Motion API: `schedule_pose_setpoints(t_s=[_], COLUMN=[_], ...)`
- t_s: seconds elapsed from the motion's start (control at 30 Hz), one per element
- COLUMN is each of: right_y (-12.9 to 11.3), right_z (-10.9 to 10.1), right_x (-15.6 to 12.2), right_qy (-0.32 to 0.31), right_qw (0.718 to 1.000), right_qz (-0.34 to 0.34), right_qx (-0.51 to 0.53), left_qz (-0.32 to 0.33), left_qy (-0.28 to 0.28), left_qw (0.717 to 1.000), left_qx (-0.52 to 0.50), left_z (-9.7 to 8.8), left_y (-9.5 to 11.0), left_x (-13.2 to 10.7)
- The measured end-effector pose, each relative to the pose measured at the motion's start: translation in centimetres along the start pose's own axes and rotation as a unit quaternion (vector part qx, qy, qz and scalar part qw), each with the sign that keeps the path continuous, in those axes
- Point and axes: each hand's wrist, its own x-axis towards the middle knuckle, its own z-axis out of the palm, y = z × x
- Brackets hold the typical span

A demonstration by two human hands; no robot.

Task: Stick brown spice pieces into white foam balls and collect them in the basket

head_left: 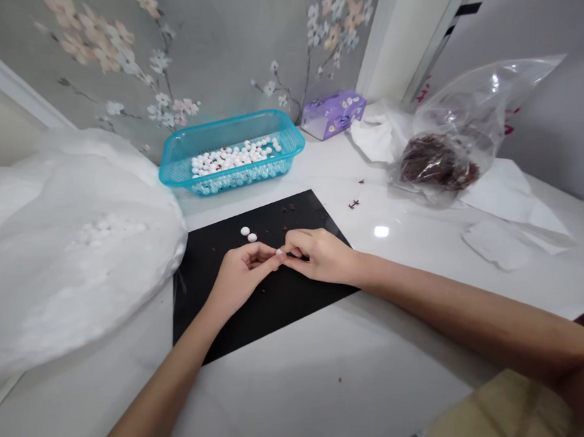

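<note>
Over the black mat point(238, 320), my left hand point(240, 271) pinches a small white ball point(279, 252) between thumb and fingertips. My right hand point(324, 256) meets it there, its thumb and index finger closed against the ball's right side; whatever they pinch is too small to make out. Two more white balls point(249, 234) lie on the mat just beyond my left hand. Small brown star-shaped bits point(287, 208) are scattered near the mat's far edge.
Behind the mat, a blue basket point(178, 157) holds many white balls. A large white bag point(73, 285) with balls inside fills the left. At the back right are a purple tissue pack point(344, 113), a clear bag of brown pieces point(436, 164), white paper point(513, 197) and loose brown bits point(354, 204).
</note>
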Motion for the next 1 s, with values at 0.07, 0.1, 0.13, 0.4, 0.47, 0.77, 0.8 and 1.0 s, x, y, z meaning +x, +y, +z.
schedule_pose_setpoints(t_s=[0.07,0.1,0.13,0.4,0.47,0.77,0.8,1.0], right_y=[-0.1,-0.2,-0.3,0.1,0.2,0.2,0.2,0.2], right_z=[-0.1,-0.2,-0.3,-0.5,-0.5,-0.4,-0.4,-0.5], right_x=[0.1,0.1,0.2,0.7,0.7,0.7,0.7,0.7], right_qy=[-0.011,-0.015,-0.015,0.032,0.028,0.012,0.013,0.011], right_qw=[1.000,1.000,0.999,0.983,0.979,0.976,0.975,0.976], right_qz=[0.011,0.019,0.029,0.163,0.178,0.192,0.193,0.190], right_qx=[-0.001,-0.004,-0.009,-0.081,-0.096,-0.105,-0.106,-0.106], left_qz=[0.003,0.008,0.015,0.140,0.141,0.138,0.135,0.122], left_qy=[0.003,0.009,0.020,0.150,0.161,0.204,0.203,0.189], left_qw=[1.000,1.000,0.999,0.903,0.881,0.879,0.877,0.891], left_qx=[0.006,0.013,0.026,0.378,0.422,0.409,0.414,0.395], left_z=[0.1,0.2,0.3,-0.1,-0.4,-0.9,-0.9,-0.8], left_y=[0.0,-0.1,-0.1,-0.4,-0.5,-0.2,-0.2,-0.3], left_x=[0.0,0.0,0.0,-0.4,-0.4,-0.3,-0.3,-0.2])
